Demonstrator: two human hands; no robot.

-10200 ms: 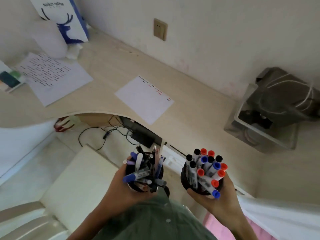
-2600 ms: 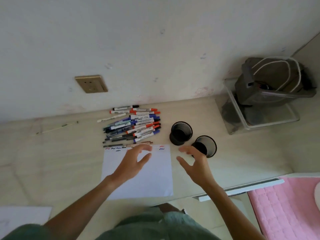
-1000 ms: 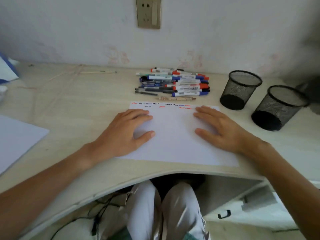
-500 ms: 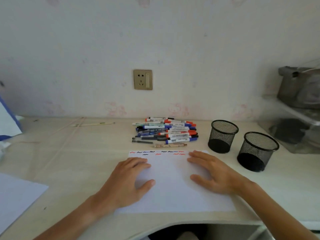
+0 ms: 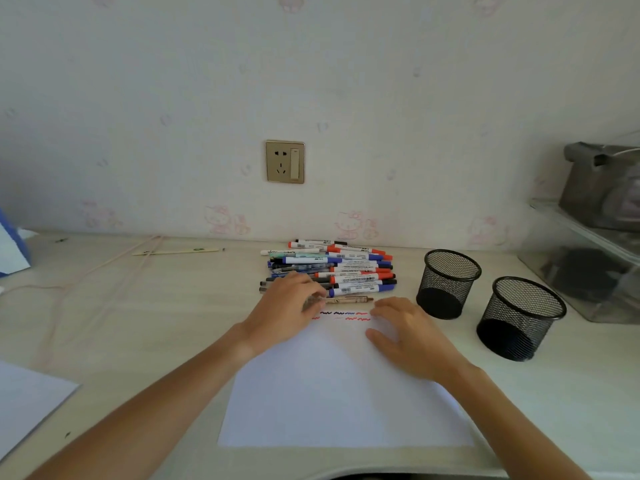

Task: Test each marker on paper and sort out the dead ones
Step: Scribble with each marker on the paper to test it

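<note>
White paper (image 5: 339, 393) sits bottom center with red, blue, black squiggles on top. Two mesh cups (image 5: 446, 282) at right look empty. Marker pile (image 5: 339, 268) lies center. Right hand (image 5: 412, 337) rests flat; left hand (image 5: 287, 313) pinches a brownish pen (image 5: 349, 300).

Matt paper (image 5: 346, 393) (black wire-mesh cups (image 5: 446, 282))

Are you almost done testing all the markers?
Not nearly. A few squiggles already sit along the top of the paper. The left hand is reaching for a pen at the near edge of the marker pile, and the right hand rests on the sheet. Both mesh cups look empty, so sorting is not yet begun.
</note>
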